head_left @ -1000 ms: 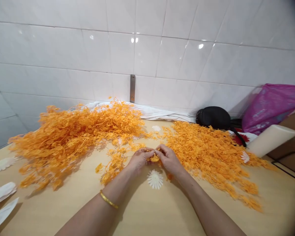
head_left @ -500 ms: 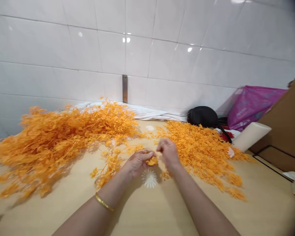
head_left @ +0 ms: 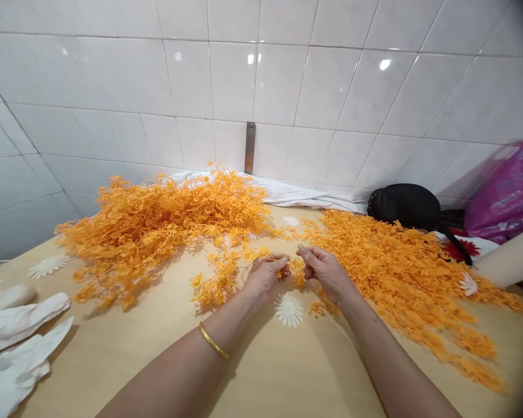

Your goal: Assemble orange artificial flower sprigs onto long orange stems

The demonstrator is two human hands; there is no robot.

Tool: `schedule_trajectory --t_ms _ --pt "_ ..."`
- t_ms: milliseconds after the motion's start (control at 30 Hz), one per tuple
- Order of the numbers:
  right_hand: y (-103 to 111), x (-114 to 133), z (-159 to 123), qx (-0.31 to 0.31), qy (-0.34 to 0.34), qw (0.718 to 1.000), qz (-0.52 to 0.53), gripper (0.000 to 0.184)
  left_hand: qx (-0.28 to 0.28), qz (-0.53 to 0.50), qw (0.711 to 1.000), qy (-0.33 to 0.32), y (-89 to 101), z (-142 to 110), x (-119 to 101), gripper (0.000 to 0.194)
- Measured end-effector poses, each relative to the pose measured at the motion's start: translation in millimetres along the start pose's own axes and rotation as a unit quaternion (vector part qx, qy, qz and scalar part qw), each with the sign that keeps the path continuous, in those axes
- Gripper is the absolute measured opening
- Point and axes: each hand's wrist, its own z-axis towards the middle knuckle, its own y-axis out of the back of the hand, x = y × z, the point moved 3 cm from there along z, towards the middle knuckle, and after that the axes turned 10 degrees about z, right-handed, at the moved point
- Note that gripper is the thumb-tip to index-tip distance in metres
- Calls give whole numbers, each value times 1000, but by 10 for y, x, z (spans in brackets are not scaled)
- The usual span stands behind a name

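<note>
Orange sprig (head_left: 221, 281): one, stem pinched by the left hand's (head_left: 267, 277) fingers, trailing lengthwise leftward from them; left hand nearer. Right hand (head_left: 326, 271): fingertips together, contents uncertain.

Hands: two, left (head_left: 268, 276) and right (head_left: 325, 270). Gold bracelet (head_left: 213, 341): one. Large orange heaps: two, left heap (head_left: 157, 223) and right heap (head_left: 401, 267). Smaller orange bunch (head_left: 218, 283) near left wrist: one. Orange sprig (head_left: 297, 274) at fingers: at least one; stems too tangled for exact count. White blooms (head_left: 288, 309): four plain, others half hidden at left heap's edge. Red flower (head_left: 462, 248): one. White crumpled pieces (head_left: 17, 371), overlapping: at least two. Metal strip (head_left: 250, 148): one. Black pouch (head_left: 404, 206): one. Purple bag (head_left: 508, 194): one. Cream roll (head_left: 512, 255): one.
</note>
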Motion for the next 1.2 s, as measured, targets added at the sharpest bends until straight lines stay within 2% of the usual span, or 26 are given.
schedule_trajectory --t_ms 100,167,333,500,567,667,767,833,967,1033,1100,1200 --pt "-106 -14 -43 86 -11 995 -44 33 -6 6 1000 -10 2 -4 -4 8" --pt "-125 -32 -50 96 -6 995 -33 35 -9 41 999 -16 5 -7 -4 8" --pt "-65 -121 10 38 36 998 -26 38 32 159 986 -29 -20 -13 15 16" --pt "-68 -169 66 -27 87 991 -95 36 72 137 988 -15 -73 -2 57 20" --pt "-77 -161 71 -59 89 990 -89 37 66 118 991 -25 -83 7 65 19" --pt "-77 -112 57 -91 95 989 -70 35 24 81 996 -35 -63 13 63 16" --pt "-93 -91 42 -30 64 997 -10 32 -9 74 996 -48 -28 0 22 14" --pt "-98 -111 34 11 22 999 43 34 -8 71 996 -52 -16 -13 -8 14" --pt "-92 -162 28 22 -28 996 78 35 20 42 999 -22 -21 -27 -7 17" --pt "-91 -160 31 4 -4 998 58 35 40 59 997 -4 -35 -30 10 15" --pt "-84 -144 39 -35 49 998 10 35 65 81 994 21 -58 -33 29 14" --pt "-47 -126 69 -94 117 986 -74 35 82 70 993 48 -87 -45 41 16"
